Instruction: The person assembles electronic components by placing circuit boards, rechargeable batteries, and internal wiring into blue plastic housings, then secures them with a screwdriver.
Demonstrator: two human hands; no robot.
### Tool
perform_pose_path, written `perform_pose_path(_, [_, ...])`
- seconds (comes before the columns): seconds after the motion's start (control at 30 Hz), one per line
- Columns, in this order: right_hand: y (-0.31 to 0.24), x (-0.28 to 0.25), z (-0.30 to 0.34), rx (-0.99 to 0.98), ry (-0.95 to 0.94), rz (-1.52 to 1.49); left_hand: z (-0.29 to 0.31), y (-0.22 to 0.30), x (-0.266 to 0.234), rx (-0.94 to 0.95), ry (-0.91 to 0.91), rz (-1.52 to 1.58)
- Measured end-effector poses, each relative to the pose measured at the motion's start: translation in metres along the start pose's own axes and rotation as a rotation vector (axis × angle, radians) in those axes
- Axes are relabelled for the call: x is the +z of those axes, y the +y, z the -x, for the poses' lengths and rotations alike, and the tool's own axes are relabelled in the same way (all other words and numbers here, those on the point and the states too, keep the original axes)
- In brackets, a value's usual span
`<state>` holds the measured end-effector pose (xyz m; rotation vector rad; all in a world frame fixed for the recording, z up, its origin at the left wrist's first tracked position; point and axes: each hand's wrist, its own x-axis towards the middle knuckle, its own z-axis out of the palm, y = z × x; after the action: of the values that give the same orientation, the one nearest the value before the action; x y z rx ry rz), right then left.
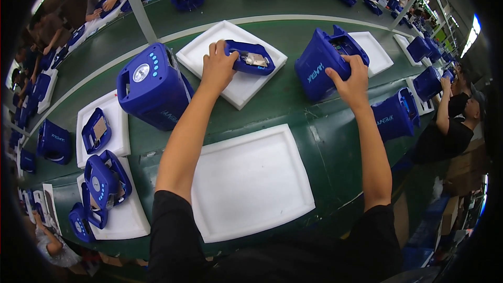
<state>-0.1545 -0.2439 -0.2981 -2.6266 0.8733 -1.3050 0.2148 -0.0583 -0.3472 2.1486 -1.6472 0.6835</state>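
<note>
My left hand (pixel 217 65) is closed on the end of a blue plastic cover (pixel 267 60), whose open inside faces up and shows a tan-silver part. This cover is over a white foam tray (pixel 236 94); whether it rests on the foam I cannot tell. To the right, my right hand (pixel 350 81) grips the upper edge of a blue box-shaped housing (pixel 317 65). The housing leans on the green work surface, its top open with some inner parts showing. Between my forearms lies a second white foam tray (pixel 251 183) with nothing in it.
Left of my left arm stands a blue unit (pixel 152 89) with a round dial and light-blue buttons. Foam trays (pixel 123 199) with blue covers (pixel 102 178) lie further left. Another blue housing (pixel 393 115) is beyond my right forearm. A co-worker (pixel 461 115) works at the right. A metal post (pixel 137 5) rises behind.
</note>
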Motion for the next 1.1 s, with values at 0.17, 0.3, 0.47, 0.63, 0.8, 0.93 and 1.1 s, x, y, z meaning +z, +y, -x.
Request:
perform_pose_path(0.17, [-0.075, -0.078, 0.046, -0.225, -0.063, -0.097, 0.048, 0.046, -0.127, -0.081, 0.018, 0.18])
perform_pose_path(0.3, [-0.108, -0.121, 0.081, -0.375, -0.178, -0.212, 0.139, 0.09, -0.22, -0.408, 0.11, 0.398])
perform_pose_path(0.47, [-0.169, -0.141, 0.112, -0.61, -0.334, -0.395, 0.293, 0.103, -0.288, -0.887, 0.407, 0.789])
perform_pose_path(0.63, [-0.197, -0.149, 0.146, -0.771, -0.424, -0.495, 0.38, 0.121, -0.326, -0.996, 0.511, 0.856])
perform_pose_path(0.8, [-0.21, -0.149, 0.154, -0.759, -0.556, -0.561, 0.441, 0.114, -0.345, -0.992, 0.528, 0.937])
perform_pose_path(0.93, [-0.218, -0.156, 0.125, -0.69, -0.717, -0.598, 0.46, 0.112, -0.351, -0.996, 0.489, 0.969])
perform_pose_path(1.1, [-0.219, -0.111, 0.077, -0.516, -0.692, -0.65, 0.467, 0.109, -0.337, -0.915, 0.401, 0.998])
